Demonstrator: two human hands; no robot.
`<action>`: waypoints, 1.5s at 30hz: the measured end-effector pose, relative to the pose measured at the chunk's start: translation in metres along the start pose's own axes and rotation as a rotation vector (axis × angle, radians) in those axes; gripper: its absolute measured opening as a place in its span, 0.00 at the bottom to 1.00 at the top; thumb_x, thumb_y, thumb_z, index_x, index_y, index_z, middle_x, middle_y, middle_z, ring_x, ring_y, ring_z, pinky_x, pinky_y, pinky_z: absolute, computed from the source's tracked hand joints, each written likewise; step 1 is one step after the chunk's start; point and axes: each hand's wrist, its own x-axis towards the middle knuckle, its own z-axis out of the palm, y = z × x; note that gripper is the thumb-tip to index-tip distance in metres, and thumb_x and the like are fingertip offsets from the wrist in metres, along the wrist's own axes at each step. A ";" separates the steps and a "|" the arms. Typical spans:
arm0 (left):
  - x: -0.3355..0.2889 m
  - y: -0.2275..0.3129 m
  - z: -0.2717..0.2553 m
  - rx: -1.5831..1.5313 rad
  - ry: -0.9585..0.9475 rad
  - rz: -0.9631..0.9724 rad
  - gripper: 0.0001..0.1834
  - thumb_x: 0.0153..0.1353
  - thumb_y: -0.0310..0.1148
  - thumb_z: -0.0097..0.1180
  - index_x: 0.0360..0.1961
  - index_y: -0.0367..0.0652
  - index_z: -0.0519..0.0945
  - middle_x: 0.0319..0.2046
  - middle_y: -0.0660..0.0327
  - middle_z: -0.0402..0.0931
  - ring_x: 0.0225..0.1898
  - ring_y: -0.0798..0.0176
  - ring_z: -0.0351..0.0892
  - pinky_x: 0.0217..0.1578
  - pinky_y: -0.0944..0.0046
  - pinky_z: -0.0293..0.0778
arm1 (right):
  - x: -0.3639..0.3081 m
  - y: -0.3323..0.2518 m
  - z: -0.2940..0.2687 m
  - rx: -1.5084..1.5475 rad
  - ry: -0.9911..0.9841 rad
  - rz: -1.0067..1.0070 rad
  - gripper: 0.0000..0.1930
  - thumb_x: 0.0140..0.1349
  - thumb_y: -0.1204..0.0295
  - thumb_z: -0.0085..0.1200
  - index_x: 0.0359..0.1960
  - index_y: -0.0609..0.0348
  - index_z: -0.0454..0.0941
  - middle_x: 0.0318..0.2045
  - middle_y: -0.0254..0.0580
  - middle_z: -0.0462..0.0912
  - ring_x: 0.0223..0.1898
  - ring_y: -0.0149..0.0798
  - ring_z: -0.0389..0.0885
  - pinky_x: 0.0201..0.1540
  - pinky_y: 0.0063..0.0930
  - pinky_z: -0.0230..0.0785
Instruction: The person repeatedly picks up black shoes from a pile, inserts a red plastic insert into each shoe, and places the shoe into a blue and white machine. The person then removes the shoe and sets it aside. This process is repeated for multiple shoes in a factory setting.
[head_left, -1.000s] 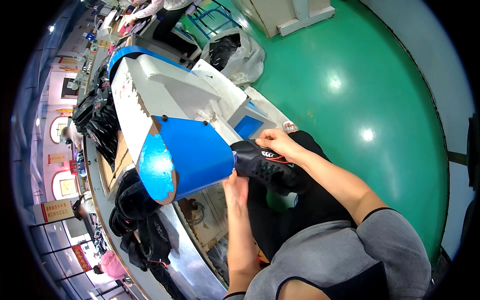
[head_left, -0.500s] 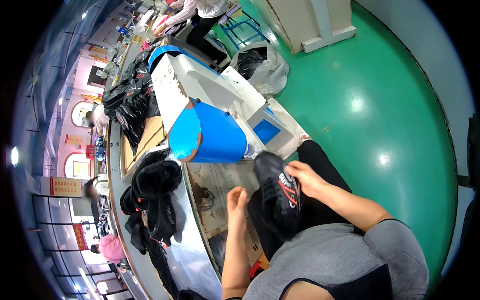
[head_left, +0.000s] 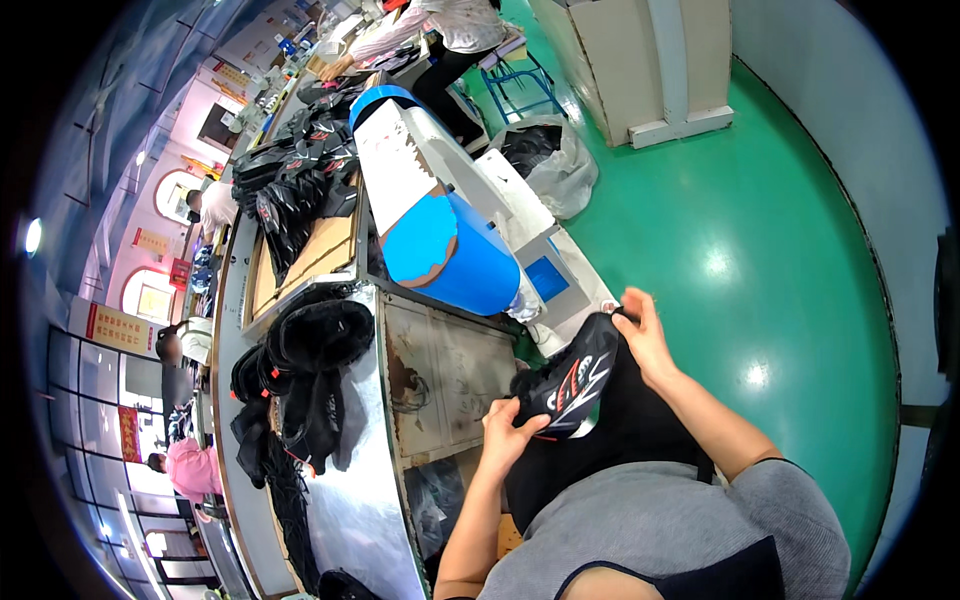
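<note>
Over my lap I hold a black shoe upper (head_left: 578, 378) with red and white side markings, slanting up to the right. My left hand (head_left: 511, 432) pinches its lower left end, thumb on top. At the upper right end, my right hand (head_left: 648, 335) has its thumb against the edge, its bent fingers rising just beyond it; their contact with the upper is partly hidden. To the left, more black shoe uppers (head_left: 325, 335) and fuzzy black pieces lie piled on the metal-topped bench.
A blue and white machine (head_left: 455, 255) stands ahead of me. Behind it, black uppers (head_left: 285, 210) heap beside cardboard. A plastic bag (head_left: 565, 175) of black pieces sits on the green floor (head_left: 690, 260). Another person (head_left: 455, 40) works at the far end; others are at left.
My left hand, apart from the upper before, now grips it. The upper has turned, its side markings facing me more, and my right hand has moved up and right to its far end.
</note>
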 end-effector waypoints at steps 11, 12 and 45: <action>0.037 0.032 -0.026 0.082 -0.101 0.042 0.16 0.44 0.29 0.68 0.36 0.37 0.79 0.45 0.62 0.72 0.55 0.55 0.59 0.56 0.60 0.57 | 0.007 -0.035 0.076 -0.554 -0.801 -0.265 0.17 0.60 0.56 0.49 0.31 0.59 0.80 0.24 0.42 0.81 0.31 0.43 0.80 0.35 0.36 0.68; 0.039 0.031 -0.024 0.049 -0.069 0.029 0.17 0.43 0.30 0.69 0.35 0.36 0.79 0.46 0.62 0.73 0.55 0.55 0.59 0.55 0.60 0.59 | 0.010 -0.028 0.078 -0.437 -0.758 -0.146 0.16 0.61 0.59 0.48 0.30 0.60 0.79 0.23 0.42 0.81 0.30 0.42 0.80 0.34 0.35 0.68; 0.153 0.052 -0.018 -0.594 0.023 -0.393 0.20 0.67 0.43 0.45 0.53 0.41 0.72 0.48 0.60 0.74 0.50 0.63 0.72 0.52 0.62 0.68 | 0.074 -0.008 0.065 -0.059 -0.708 0.126 0.12 0.55 0.66 0.59 0.35 0.62 0.80 0.29 0.43 0.82 0.34 0.36 0.78 0.38 0.29 0.68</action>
